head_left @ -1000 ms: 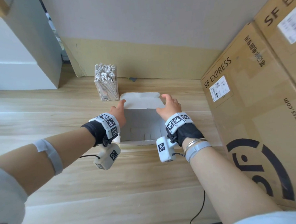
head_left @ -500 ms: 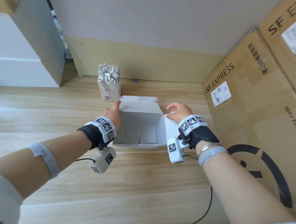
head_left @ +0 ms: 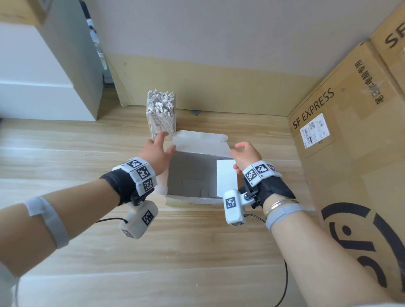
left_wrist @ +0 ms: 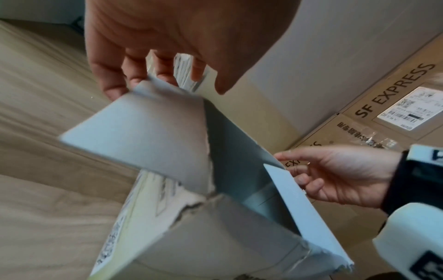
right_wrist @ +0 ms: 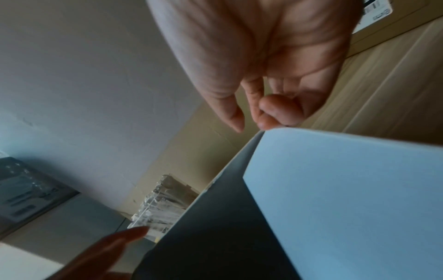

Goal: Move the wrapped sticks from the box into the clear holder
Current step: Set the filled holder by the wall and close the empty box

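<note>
The white box (head_left: 193, 177) stands on the wooden desk (head_left: 202, 259) with its flaps opened up, and inside only the grey bottom can be seen; no wrapped sticks show there. The wrapped sticks (head_left: 161, 106) stand upright and tightly packed in the clear holder (head_left: 161, 122), which is just behind the box, near the wall. The left hand (head_left: 158, 151) has its fingers straight and relaxed and touches the left flap (left_wrist: 143, 132) of the box; it grips nothing. The right hand (head_left: 246, 154) is loosely curled beside the right flap (head_left: 226, 178), with the fingertips (right_wrist: 263, 121) at the flap's edge; the grip seems not closed on it, though the contact is hard to judge. The box looks like thin card, light and easy to bend, with torn edges, so it is better to hold it by the walls and not by the flaps. The sticks seem light, thin and stiff, in paper wrapping that could slide or crumple; any that remain would best be taken as a small bundle around the middle. Judging from the bare box, the moving looks nearly or fully done. Large cardboard cartons (head_left: 361, 156) stand at the right.
</note>
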A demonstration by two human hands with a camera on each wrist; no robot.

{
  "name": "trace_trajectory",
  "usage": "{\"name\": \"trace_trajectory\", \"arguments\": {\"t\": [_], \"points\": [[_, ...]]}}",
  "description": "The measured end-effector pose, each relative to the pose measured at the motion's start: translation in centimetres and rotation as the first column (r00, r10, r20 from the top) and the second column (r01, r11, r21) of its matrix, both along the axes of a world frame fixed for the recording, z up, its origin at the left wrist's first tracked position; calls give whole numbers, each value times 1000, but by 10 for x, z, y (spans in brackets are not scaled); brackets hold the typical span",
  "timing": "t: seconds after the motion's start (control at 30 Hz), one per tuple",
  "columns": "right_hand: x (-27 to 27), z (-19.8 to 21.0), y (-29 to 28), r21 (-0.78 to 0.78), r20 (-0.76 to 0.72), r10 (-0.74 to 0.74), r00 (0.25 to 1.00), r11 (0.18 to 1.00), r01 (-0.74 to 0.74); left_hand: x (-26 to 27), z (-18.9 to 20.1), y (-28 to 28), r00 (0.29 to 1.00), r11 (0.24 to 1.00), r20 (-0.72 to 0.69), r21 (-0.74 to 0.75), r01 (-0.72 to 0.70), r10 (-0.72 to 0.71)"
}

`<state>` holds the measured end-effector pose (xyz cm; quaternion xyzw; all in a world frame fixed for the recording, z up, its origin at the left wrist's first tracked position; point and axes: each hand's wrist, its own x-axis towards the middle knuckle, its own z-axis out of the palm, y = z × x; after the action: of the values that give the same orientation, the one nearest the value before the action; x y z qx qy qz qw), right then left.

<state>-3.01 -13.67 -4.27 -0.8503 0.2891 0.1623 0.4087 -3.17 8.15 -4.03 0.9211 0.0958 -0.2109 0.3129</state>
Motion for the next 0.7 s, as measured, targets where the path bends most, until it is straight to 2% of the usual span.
{"name": "trace_trajectory", "arguments": {"t": [0.1, 0.17, 0.23, 0.43, 0.7], "points": [[3, -6, -5, 20, -17, -13, 1000, 1000, 14, 4, 10, 8, 997, 994, 65, -106, -37, 44], [4, -8, -7, 63, -38, -21, 999, 998, 23, 4, 13, 10, 993, 954, -15, -274, -118, 119], [4, -10, -9, 97, -44, -20, 999, 995, 24, 3, 11, 10, 982, 916, -131, -363, -173, 134], [5, -7, -16, 101, -13, 18, 1000, 995, -17, -3, -8, 7, 963, 971, -267, -221, -86, 25], [-2, 3, -29, 229, -14, 64, 998, 972, -59, 4, -14, 5, 962, 984, -273, -175, -28, -21]]}}
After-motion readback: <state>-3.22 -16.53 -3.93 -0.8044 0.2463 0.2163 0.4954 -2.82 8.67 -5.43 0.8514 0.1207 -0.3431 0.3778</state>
